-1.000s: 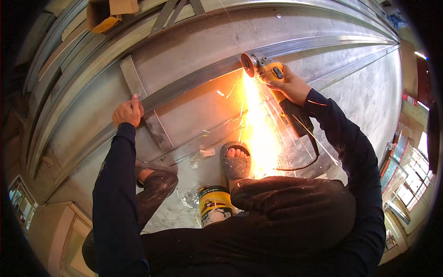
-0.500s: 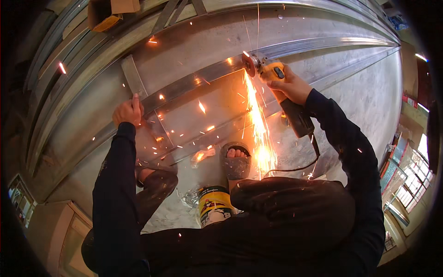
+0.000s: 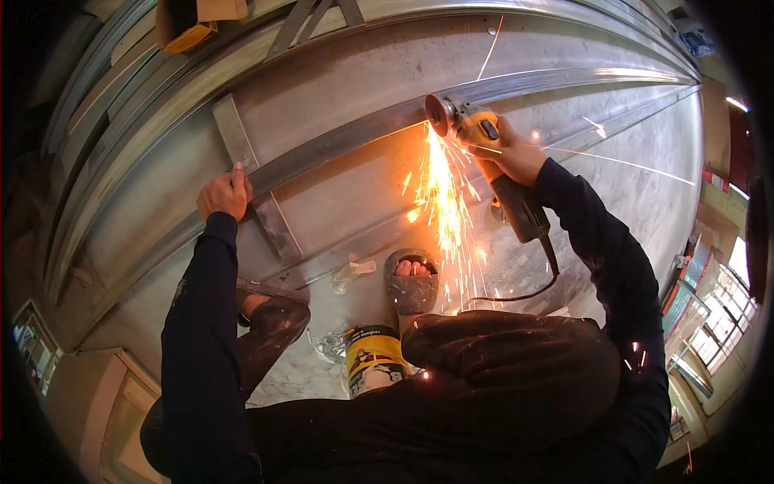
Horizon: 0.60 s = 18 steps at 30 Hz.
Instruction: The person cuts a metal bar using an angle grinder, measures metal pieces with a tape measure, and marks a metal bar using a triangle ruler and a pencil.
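Observation:
My right hand [image 3: 516, 153] is wrapped round a yellow and black angle grinder [image 3: 522, 214]. Its disc [image 3: 439, 117] meets the edge of a long grey metal bar [image 3: 343, 149], and orange sparks [image 3: 447, 210] pour down toward the floor from there. Farther left along that bar, my left hand [image 3: 224, 194] grips it with the thumb up, close to where a short crosspiece [image 3: 234, 133] meets it. What my left fingers do beneath the bar is hidden. The grinder's dark cord [image 3: 516, 298] curves back toward my knee.
My sandalled foot [image 3: 412, 281] stands just left of the spark stream. A yellow and black bucket [image 3: 375, 355] is between my legs, with crumpled clear plastic [image 3: 330, 345] beside it. Long metal profiles [image 3: 121, 153] lie at the far left, near an open cardboard box [image 3: 189, 24].
The spark stream has become more spread out, and fewer sparks fly near my left hand. The grinder has shifted very slightly to the right; my left hand stays in place.

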Each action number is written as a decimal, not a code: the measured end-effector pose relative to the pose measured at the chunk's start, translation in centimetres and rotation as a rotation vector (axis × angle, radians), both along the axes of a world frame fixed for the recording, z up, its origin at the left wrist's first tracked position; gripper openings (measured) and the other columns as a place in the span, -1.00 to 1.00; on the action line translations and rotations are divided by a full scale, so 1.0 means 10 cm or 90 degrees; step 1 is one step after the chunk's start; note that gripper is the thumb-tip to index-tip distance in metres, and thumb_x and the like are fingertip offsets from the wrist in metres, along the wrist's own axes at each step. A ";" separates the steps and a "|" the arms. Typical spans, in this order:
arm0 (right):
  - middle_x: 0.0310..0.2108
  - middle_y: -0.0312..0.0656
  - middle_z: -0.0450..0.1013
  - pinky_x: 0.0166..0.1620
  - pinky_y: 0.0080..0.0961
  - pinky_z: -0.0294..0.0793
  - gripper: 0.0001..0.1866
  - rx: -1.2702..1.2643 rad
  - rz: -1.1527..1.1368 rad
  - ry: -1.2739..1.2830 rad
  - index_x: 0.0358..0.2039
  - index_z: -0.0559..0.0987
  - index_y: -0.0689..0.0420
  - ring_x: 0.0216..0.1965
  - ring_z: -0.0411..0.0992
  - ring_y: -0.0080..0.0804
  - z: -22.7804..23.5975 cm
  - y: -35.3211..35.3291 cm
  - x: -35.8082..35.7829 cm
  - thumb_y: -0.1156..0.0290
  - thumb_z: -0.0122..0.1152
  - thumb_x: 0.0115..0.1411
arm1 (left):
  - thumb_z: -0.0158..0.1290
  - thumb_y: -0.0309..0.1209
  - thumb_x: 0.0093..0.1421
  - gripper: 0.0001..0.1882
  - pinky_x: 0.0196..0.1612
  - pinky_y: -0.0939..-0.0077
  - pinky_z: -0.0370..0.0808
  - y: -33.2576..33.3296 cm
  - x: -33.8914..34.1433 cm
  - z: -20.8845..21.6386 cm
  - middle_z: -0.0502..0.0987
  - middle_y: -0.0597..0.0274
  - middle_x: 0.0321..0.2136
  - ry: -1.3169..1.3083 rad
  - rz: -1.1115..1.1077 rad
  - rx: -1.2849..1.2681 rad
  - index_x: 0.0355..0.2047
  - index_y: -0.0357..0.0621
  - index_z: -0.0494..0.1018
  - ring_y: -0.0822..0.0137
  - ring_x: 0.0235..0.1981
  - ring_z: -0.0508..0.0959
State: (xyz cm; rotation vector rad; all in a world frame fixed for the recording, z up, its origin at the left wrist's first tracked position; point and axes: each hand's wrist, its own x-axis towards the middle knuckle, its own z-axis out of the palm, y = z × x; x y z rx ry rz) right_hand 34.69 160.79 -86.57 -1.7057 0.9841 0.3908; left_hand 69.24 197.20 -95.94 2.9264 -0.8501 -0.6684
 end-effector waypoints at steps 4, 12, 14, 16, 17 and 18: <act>-0.05 -0.02 0.45 0.01 -0.45 0.42 -0.16 -0.019 -0.001 0.033 0.23 0.16 0.23 -0.08 0.46 -0.27 0.00 -0.01 0.03 0.05 0.33 0.12 | -0.27 0.14 0.30 -0.37 -0.29 0.14 0.48 0.06 0.03 -0.08 0.58 0.13 -0.60 -0.004 -0.004 0.005 -0.70 0.15 0.58 -0.02 -0.43 0.60; -0.03 -0.03 0.44 0.02 -0.44 0.42 -0.19 0.021 -0.030 -0.028 0.24 0.17 0.21 -0.06 0.45 -0.26 -0.17 -0.02 -0.13 0.09 0.34 0.12 | -0.28 0.16 0.29 -0.36 -0.23 0.03 0.48 -0.02 -0.02 -0.04 0.60 -0.08 -0.46 -0.007 -0.015 0.007 -0.50 0.03 0.65 -0.13 -0.33 0.60; -0.03 -0.03 0.44 0.03 -0.44 0.42 -0.18 0.057 -0.045 0.027 0.23 0.17 0.21 -0.05 0.44 -0.26 -0.10 0.01 -0.02 0.10 0.35 0.12 | -0.28 0.16 0.28 -0.36 -0.22 0.01 0.48 0.08 0.04 -0.09 0.60 -0.10 -0.44 -0.045 -0.020 0.012 -0.48 0.02 0.65 -0.15 -0.32 0.59; -0.02 -0.02 0.43 0.05 -0.43 0.40 -0.19 -0.004 -0.019 0.012 0.23 0.17 0.21 -0.03 0.44 -0.26 -0.06 -0.02 0.02 0.09 0.34 0.12 | -0.28 0.16 0.28 -0.37 -0.22 0.02 0.48 0.07 0.04 -0.10 0.60 -0.08 -0.45 -0.017 -0.008 0.016 -0.49 0.05 0.65 -0.14 -0.32 0.60; -0.02 -0.01 0.44 0.05 -0.42 0.40 -0.18 0.022 -0.023 -0.019 0.25 0.15 0.21 -0.03 0.44 -0.24 -0.10 -0.02 0.01 0.10 0.32 0.12 | -0.28 0.16 0.28 -0.37 -0.22 0.02 0.48 0.07 0.05 -0.11 0.60 -0.08 -0.45 -0.017 -0.008 0.016 -0.49 0.05 0.65 -0.14 -0.32 0.60; -0.02 -0.01 0.44 0.05 -0.42 0.40 -0.18 0.021 -0.023 -0.018 0.25 0.15 0.21 -0.03 0.44 -0.24 -0.10 -0.03 0.00 0.10 0.32 0.12 | -0.28 0.16 0.28 -0.38 -0.23 0.02 0.48 0.06 0.04 -0.10 0.60 -0.07 -0.45 -0.006 -0.005 0.018 -0.50 0.06 0.64 -0.13 -0.33 0.60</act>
